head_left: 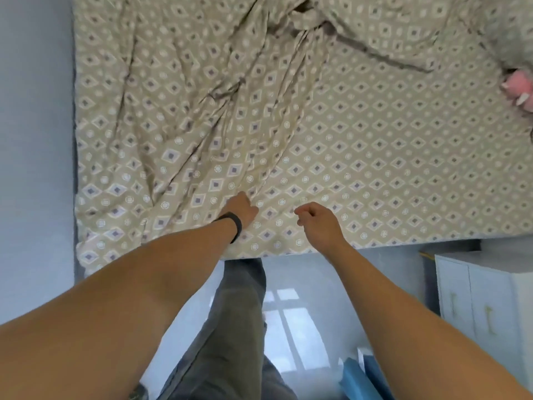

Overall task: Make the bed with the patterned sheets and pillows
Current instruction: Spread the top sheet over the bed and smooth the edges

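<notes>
Two hands over patterned sheet [360, 145], left hand [240, 207] gripping folds, right hand [315, 219] loose

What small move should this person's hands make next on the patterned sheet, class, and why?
Probably pull the gathered cloth toward the near edge. The left hand grips the patterned sheet where long creases fan out from it across the bed, while the right hand hovers loosely curled, holding nothing, and could pinch the sheet alongside.

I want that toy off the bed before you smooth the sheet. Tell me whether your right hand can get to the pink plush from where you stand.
Probably not without stepping sideways. The right hand hangs near the bed's near edge, while the pink plush lies far off at the right edge; only flat patterned sheet lies between.
</notes>
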`<state>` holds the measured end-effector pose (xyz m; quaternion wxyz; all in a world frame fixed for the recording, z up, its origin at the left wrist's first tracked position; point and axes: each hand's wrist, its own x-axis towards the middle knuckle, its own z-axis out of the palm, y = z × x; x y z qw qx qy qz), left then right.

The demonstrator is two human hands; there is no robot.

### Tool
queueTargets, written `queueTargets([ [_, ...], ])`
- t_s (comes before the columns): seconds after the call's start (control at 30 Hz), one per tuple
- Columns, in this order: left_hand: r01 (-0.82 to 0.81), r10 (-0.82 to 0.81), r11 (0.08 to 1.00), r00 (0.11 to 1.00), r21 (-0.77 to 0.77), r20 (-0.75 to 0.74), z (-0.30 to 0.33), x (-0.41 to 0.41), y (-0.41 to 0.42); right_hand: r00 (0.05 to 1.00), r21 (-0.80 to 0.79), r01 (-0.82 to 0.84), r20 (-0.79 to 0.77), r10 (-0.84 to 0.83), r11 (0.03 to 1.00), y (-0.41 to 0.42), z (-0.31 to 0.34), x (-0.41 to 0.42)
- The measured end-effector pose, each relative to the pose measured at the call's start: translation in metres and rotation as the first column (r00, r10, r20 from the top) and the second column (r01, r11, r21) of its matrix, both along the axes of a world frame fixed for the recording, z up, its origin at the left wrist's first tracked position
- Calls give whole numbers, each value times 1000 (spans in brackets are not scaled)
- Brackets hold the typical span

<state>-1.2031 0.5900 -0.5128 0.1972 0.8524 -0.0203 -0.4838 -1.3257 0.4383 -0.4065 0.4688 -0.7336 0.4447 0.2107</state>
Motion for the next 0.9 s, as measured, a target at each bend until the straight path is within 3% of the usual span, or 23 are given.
queueTargets([
  [0.13,91,-101,992,988,86,116,-74,45,-49,998,-12,-58,-39,58,998,-32,-52,38],
  [0.33,240,-267,938,960,251,82,-137,73,-81,973,6,-162,-168,161,987,-64,-97,47],
  [0.43,192,-196,974,980,123,21,-122,74,-85,971,2,-137,-200,135,991,-78,-93,35],
  [0.53,64,-82,989,988,-135,-133,-63,48,-89,988,59,-32,-152,40,998,-94,-70,29],
  [0.67,138,-168,920,984,-367,-53,33,17,-106,990,102,115,-94,-106,988,-117,-32,38],
  [0.7,187,-206,895,979,-405,-4,70,11,-115,981,178,188,-72,-178,966,-126,-12,42],
  [0.8,282,-279,859,958,-427,71,155,-12,-126,954,450,295,-95,-284,843,-145,26,61],
  [0.9,316,-284,873,949,-372,139,217,-55,-124,948,521,303,-76,-310,798,-168,58,64],
])
